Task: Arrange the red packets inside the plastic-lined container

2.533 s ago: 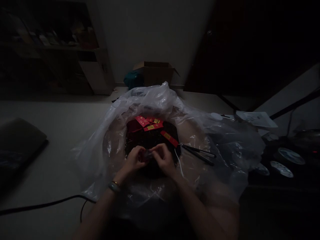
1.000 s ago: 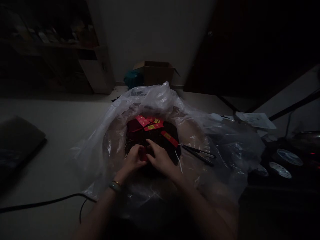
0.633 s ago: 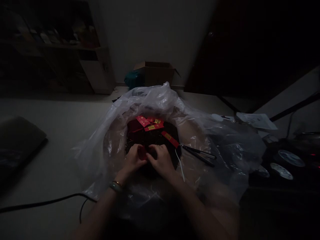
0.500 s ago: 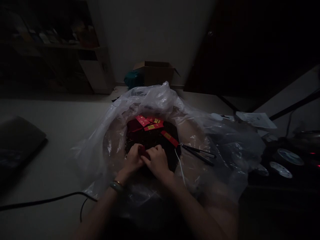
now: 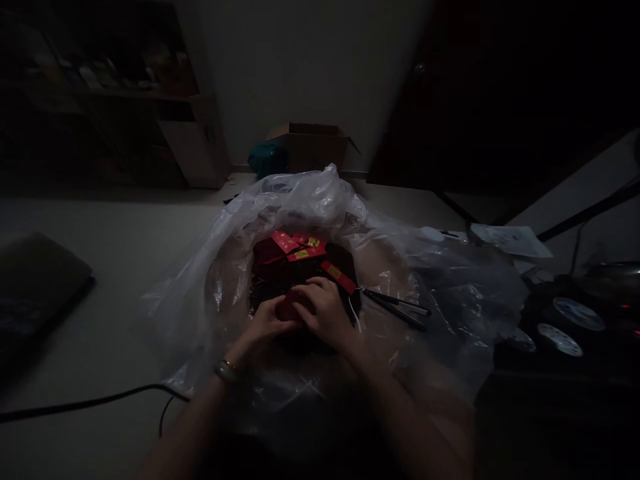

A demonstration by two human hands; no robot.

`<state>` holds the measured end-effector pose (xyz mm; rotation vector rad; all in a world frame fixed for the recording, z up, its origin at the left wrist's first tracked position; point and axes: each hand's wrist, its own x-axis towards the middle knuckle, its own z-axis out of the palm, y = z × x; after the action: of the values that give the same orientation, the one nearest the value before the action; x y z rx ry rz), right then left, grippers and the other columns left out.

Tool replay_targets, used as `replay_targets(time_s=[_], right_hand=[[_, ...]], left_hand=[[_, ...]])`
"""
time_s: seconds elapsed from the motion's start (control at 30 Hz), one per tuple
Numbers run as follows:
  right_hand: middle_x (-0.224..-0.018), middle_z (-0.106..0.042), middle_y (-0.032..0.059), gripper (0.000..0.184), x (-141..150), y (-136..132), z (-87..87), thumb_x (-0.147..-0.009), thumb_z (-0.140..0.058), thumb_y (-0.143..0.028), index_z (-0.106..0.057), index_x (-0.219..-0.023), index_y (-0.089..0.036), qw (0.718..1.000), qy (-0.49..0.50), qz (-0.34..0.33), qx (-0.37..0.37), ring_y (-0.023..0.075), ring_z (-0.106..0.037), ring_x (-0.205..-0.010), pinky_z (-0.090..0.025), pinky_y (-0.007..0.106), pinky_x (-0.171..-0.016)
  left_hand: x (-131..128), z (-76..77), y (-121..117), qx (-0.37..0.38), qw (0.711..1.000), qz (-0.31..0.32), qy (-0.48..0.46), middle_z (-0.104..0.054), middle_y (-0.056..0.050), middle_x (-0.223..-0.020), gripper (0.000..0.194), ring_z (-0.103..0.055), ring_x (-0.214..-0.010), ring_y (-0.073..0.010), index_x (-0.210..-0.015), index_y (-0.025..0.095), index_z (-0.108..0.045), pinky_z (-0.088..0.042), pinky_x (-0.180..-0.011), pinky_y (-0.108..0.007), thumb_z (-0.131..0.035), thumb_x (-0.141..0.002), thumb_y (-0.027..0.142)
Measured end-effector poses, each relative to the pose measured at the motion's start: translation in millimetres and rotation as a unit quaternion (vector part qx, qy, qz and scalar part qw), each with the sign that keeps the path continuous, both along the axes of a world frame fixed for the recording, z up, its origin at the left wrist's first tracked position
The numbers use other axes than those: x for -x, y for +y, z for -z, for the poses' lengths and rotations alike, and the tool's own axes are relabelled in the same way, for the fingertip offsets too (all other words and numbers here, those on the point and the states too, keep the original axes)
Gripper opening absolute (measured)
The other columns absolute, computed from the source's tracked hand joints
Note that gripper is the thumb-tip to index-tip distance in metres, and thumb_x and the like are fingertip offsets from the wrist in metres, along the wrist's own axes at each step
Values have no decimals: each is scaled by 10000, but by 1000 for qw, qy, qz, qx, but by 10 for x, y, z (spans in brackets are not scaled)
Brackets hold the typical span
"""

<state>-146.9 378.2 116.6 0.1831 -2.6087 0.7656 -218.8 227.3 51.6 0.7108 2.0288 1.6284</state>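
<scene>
Both hands meet over the dark, loose material (image 5: 265,283) inside a clear plastic bag (image 5: 185,287). Between them is a dark red packet (image 5: 289,309), partly covered by the fingers. My left hand (image 5: 266,322) grips its left side, thumb toward the middle. My right hand (image 5: 326,312) curls over its right side. Several red packets with yellow labels (image 5: 305,253) lie just beyond, and another red packet (image 5: 339,275) rests to the right. Beside that, a black two-legged tool (image 5: 395,307), perhaps tweezers or scissors, lies on the plastic. A white cord (image 5: 355,317) runs near my right hand.
Behind the bag stand an open cardboard box (image 5: 317,147) and a teal bag (image 5: 269,159). At right are papers (image 5: 513,240) and dark surfaces with round plates (image 5: 560,339). A black cable (image 5: 95,403) crosses the floor at left, near a dark flat object (image 5: 40,287).
The red packet shows more between the hands. My right hand has shifted slightly right and up, with its fingers now over the packet; my left hand has turned, its thumb more extended.
</scene>
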Motion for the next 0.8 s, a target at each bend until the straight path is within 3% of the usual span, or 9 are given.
replay_targets(time_s=[0.1, 0.17, 0.3, 0.43, 0.6, 0.73, 0.8], right_hand=[[-899, -663, 78, 268, 10, -55, 0, -747, -713, -343, -647, -957, -190, 994, -18, 104, 7, 237, -553, -901, -396, 386, -832], [-847, -657, 65, 215, 24, -102, 18, -744, -717, -366, -645, -857, -198, 991, -22, 133, 15, 234, -554, -890, -383, 391, -840], [-870, -679, 38, 119, 38, -183, 47, -788, -684, -319, -642, -837, -218, 995, -8, 97, 22, 221, -552, -972, -303, 428, -975], [-848, -700, 34, 92, 23, -195, 59, -817, -650, -306, -649, -782, -221, 997, -58, 57, -8, 246, -535, -1043, -263, 486, -1014], [-961, -705, 32, 92, 1, -187, 66, -864, -570, -237, -647, -914, -246, 996, -83, 0, -31, 249, -479, -1167, -212, 545, -1053], [-958, -697, 31, 119, 2, -169, 32, -859, -547, -192, -636, -929, -228, 998, -43, -46, 26, 207, -549, -1069, -321, 438, -1031], [-999, -680, 52, 148, 3, -20, 16, -857, -539, -203, -623, -979, -202, 997, -1, -18, 77, 197, -561, -1044, -404, 357, -960]], left_hand=[[-28, -61, 7, 17, 997, -47, 56, -599, 22, -711, 347, -526, -660, -126, -841, 144, -619, -430, -603, -215, -730, -594, 360], [-31, -100, 6, 31, 993, -70, 89, -576, 36, -694, 325, -499, -646, -115, -798, 157, -603, -409, -588, -203, -731, -576, 356], [-21, -121, -5, 38, 990, -92, 98, -542, 49, -683, 290, -460, -625, -101, -772, 166, -568, -386, -564, -191, -706, -570, 321], [-1, -72, 3, 16, 993, -86, 85, -550, 39, -691, 233, -489, -659, -116, -755, 168, -553, -412, -597, -201, -670, -574, 255], [-4, -44, 30, -39, 999, -30, -1, -640, -2, -841, 390, -565, -748, -150, -892, 156, -604, -468, -662, -226, -706, -520, 213], [-28, -81, 25, -32, 993, -15, -117, -618, 22, -666, 306, -542, -602, -121, -797, 129, -634, -443, -555, -210, -729, -533, 249], [-29, -112, 18, -27, 987, -39, -152, -619, 21, -637, 346, -547, -576, -123, -790, 124, -642, -440, -541, -217, -770, -512, 284]])
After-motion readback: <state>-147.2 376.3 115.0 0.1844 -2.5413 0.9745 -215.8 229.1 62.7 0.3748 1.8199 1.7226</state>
